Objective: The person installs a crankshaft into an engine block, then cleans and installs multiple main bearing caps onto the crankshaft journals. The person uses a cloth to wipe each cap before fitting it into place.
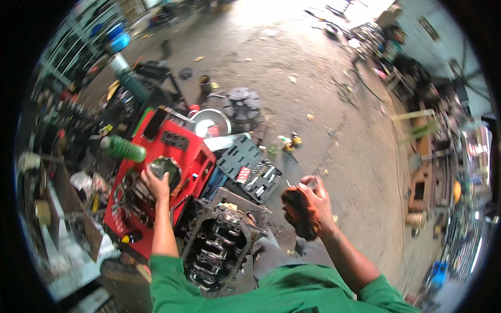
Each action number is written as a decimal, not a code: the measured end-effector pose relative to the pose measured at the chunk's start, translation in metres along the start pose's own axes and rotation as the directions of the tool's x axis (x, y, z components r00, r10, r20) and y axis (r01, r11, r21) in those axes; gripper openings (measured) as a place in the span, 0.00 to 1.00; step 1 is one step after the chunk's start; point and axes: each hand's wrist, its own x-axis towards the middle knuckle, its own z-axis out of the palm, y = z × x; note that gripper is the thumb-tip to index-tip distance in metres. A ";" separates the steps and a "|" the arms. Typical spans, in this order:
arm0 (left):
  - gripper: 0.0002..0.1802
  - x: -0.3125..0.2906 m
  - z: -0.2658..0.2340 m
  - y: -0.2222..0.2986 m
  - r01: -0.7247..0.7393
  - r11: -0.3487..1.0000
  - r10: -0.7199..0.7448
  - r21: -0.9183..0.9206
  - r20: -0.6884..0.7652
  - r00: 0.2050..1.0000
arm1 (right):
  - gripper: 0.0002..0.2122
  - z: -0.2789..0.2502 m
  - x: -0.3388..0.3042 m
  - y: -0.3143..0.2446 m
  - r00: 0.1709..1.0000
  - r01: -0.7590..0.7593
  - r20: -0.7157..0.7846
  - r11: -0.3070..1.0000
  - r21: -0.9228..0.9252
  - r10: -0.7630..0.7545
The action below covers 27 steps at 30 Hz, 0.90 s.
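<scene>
My left hand (156, 185) reaches over the red tool cart (195, 156), at the near rim of a round dish (172, 166). Its fingers bend around something small and greyish that blur keeps me from making out. In my right hand (319, 202), held out over the floor, is a bunched dark brown and orange rag (299, 211). A thin pale tip sticks up beside those fingers, too small to name. Between my arms stands an engine block (216, 250), its crankshaft (213, 256) exposed and facing up.
A green bottle (125, 149) lies tilted on the cart's left side, with shiny ring-shaped parts (136, 195) nearer me. Beyond the block sits an open socket set case (250, 169). A metal bowl (213, 121) and a dark round part (242, 107) are farther off.
</scene>
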 end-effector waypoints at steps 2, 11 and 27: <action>0.27 -0.026 -0.036 0.072 0.153 0.911 -0.096 -0.384 0.165 0.982 | 0.07 0.001 -0.002 -0.005 0.996 -0.022 0.091 0.939 0.344 -0.010; 0.21 -0.188 -0.188 0.386 0.465 0.215 0.246 -0.859 0.509 0.825 | 0.10 -0.008 -0.055 -0.032 0.957 0.291 -0.090 0.905 0.310 -0.277; 0.15 -0.254 -0.203 0.519 0.131 0.283 -0.020 -0.950 0.131 0.991 | 0.10 -0.196 -0.099 -0.098 0.872 0.315 0.330 0.930 0.191 -0.363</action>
